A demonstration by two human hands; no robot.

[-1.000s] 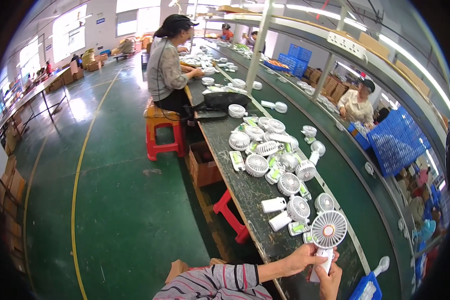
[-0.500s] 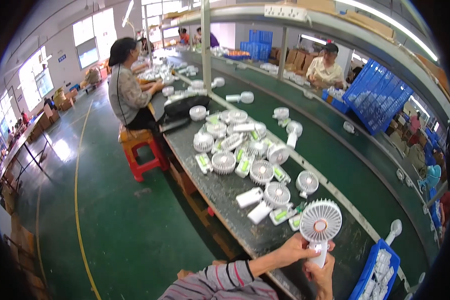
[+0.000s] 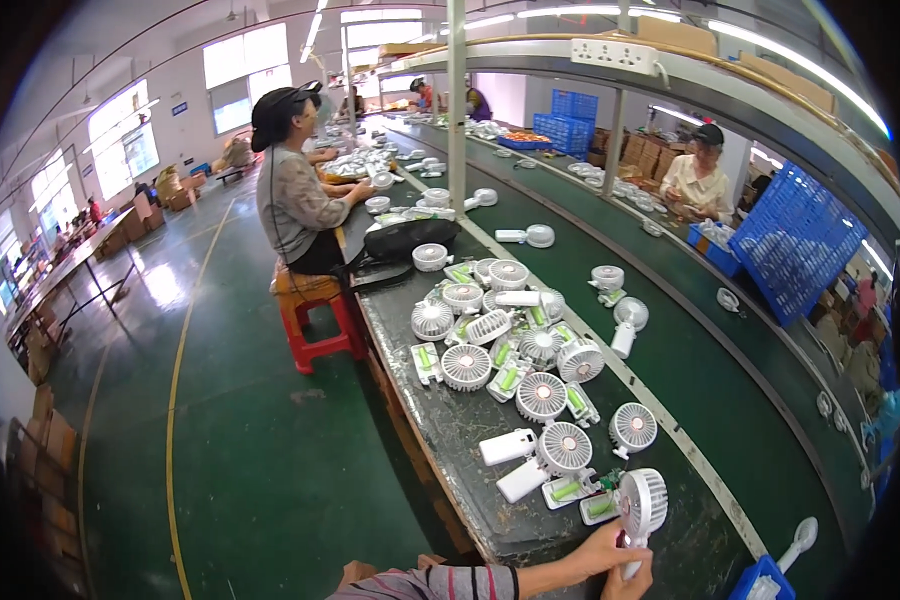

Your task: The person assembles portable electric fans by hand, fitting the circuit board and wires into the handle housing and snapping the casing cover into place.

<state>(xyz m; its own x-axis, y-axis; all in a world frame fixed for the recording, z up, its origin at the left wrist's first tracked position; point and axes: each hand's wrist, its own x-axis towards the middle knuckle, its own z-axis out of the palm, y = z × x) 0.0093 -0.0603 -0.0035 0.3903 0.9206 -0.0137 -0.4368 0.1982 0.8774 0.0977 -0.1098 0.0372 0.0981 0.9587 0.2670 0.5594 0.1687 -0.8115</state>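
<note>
A white handheld fan [image 3: 644,502] stands nearly upright in my grasp, its round grille turned partly to the right. My left hand [image 3: 600,550] pinches the top of its handle, just below the head. Lower down, my right hand [image 3: 629,578] is closed round the handle, partly cut off by the lower edge. Beside the held fan lie opened handle pieces with green cells inside [image 3: 567,489] and another white fan [image 3: 564,448]. Farther along the dark bench [image 3: 515,535] is a pile of white fans, some with open handles [image 3: 511,379].
A blue bin [image 3: 748,588] with white parts is at the lower right. The green conveyor [image 3: 690,365] runs along the bench's right side, with scattered fans. A seated co-worker [image 3: 305,185] is at the far left, beyond a black bag [image 3: 411,239]; another [image 3: 697,180] sits across.
The fan in my hands has turned from facing me to facing rightward, and sits lower in view. My head view has shifted, so the bench appears farther right and lower.
</note>
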